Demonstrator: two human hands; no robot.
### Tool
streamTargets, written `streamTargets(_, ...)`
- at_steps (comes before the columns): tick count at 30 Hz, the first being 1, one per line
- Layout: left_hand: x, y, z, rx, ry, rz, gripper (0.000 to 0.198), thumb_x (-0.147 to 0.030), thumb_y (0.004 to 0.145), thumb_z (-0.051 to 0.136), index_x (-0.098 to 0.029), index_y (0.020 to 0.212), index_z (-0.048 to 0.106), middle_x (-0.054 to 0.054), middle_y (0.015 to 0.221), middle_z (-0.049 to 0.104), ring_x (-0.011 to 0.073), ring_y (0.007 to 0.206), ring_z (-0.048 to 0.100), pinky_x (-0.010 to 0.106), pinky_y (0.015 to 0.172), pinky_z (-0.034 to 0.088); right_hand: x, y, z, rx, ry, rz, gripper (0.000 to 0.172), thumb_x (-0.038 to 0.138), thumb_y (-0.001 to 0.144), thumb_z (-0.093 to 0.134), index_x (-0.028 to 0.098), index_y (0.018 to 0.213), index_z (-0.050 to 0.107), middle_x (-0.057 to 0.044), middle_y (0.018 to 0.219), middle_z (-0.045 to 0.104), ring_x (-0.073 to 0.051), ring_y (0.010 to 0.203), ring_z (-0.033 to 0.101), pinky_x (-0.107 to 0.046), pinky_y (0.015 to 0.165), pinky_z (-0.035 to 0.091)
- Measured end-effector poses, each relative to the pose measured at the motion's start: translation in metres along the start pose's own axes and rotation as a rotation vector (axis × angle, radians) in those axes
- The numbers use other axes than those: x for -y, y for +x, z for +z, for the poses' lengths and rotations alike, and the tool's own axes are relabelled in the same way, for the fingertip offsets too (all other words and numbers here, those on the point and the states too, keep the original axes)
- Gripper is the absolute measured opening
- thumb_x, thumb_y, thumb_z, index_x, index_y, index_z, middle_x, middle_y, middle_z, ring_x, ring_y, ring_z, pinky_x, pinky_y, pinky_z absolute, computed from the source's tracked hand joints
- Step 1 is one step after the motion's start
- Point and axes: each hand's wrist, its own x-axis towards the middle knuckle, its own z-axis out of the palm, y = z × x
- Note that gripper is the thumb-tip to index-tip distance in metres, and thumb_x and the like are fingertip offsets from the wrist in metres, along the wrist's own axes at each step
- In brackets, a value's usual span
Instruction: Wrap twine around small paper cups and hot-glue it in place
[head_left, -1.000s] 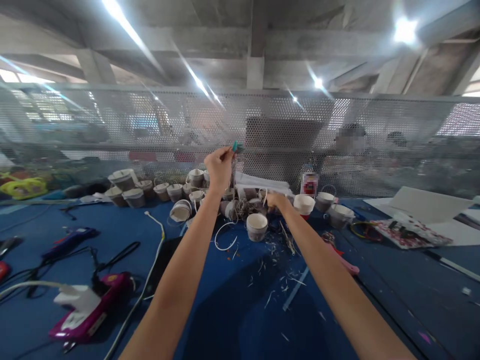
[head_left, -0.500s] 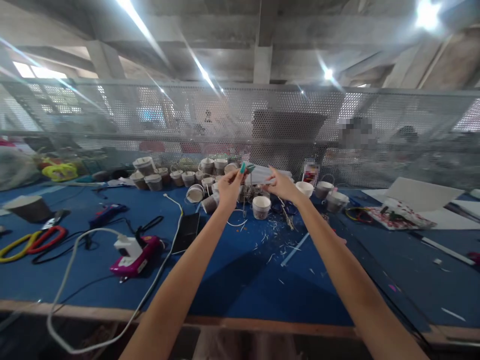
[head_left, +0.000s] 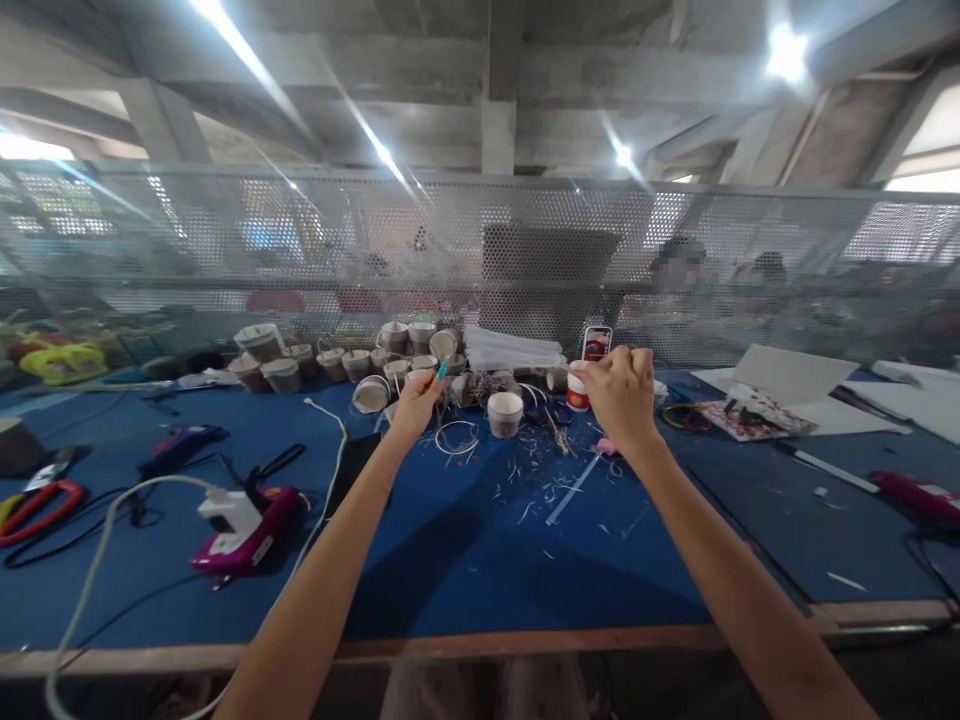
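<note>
My left hand (head_left: pixel 418 402) is closed in a pinch around a small teal tool (head_left: pixel 442 370) above the blue table; its exact kind is too small to make out. Further right, my right hand (head_left: pixel 624 395) has its fingers curled together at the rim of a red and white cup (head_left: pixel 577 392). Whatever its fingertips hold is hidden. Behind that cup a phone (head_left: pixel 597 343) stands upright. Between the hands sits a small pale bucket (head_left: pixel 505 415), with a loop of white cord (head_left: pixel 457 438) to its left.
Several small buckets (head_left: pixel 281 375) crowd the back left. Long white strips (head_left: pixel 514 348) lie behind the middle. Scraps litter the table (head_left: pixel 480 560). At left are a purple power strip (head_left: pixel 251 535), a white cable and red-handled scissors (head_left: pixel 45 510); at right, white board (head_left: pixel 795 375).
My right hand has left the white strips and moved right to the red and white cup. My left hand has lowered and drawn left, still with the teal tool. The view has turned rightward.
</note>
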Motion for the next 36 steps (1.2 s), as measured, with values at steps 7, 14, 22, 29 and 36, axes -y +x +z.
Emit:
streamTargets(7,0.01,-0.013,0.006,0.256,0.179,-0.193,0.03,-0.044,0.072,0.051,-0.019,0.057,0.051,-0.007,0.034,0.038,0.0073,0.032,0.032,0.02,0.036,0.025,0.027,-0.018,0.005,0.024,0.061,-0.105,0.026,0.04,0.079,0.055,0.02,0.066,0.065,-0.01,0.089,0.047,-0.025,0.091,0.037,-0.041,0.077,0.035)
streamTargets(14,0.018,-0.02,0.015,0.321,0.262,0.076,0.024,-0.039,0.072,0.056,-0.018,0.067,0.067,0.002,0.072,0.059,0.0126,0.068,0.053,0.022,0.062,0.043,0.054,-0.042,0.009,0.054,0.271,-0.449,0.024,0.024,0.088,0.043,0.019,0.077,0.064,-0.011,0.097,0.057,-0.021,0.091,0.047,-0.033,0.078,0.039)
streamTargets(22,-0.006,-0.039,0.037,0.399,0.355,0.214,0.026,-0.033,0.081,0.049,-0.016,0.072,0.067,0.001,0.067,0.055,0.0113,0.066,0.052,0.022,0.061,0.04,0.074,-0.072,0.027,0.124,0.222,-0.468,0.03,0.032,0.088,0.04,0.009,0.089,0.06,-0.006,0.06,0.061,-0.013,0.049,0.054,-0.025,0.046,0.032)
streamTargets(29,-0.015,-0.052,0.044,0.515,0.528,0.397,0.021,-0.023,0.083,0.048,-0.014,0.073,0.064,0.003,0.074,0.056,0.0112,0.07,0.052,0.022,0.066,0.041,0.085,-0.077,0.031,0.455,0.104,-0.355,0.034,0.028,0.089,0.033,0.008,0.082,0.059,-0.011,0.059,0.064,-0.02,0.048,0.061,-0.025,0.042,0.033)
streamTargets(36,-0.006,-0.052,0.045,0.511,0.496,0.375,0.021,-0.023,0.084,0.045,-0.016,0.086,0.065,0.003,0.079,0.064,0.0117,0.072,0.057,0.022,0.069,0.043,0.087,-0.072,0.027,0.567,0.016,-0.381,0.029,0.007,0.087,0.028,0.007,0.087,0.057,-0.012,0.063,0.063,-0.02,0.053,0.063,-0.024,0.045,0.037)
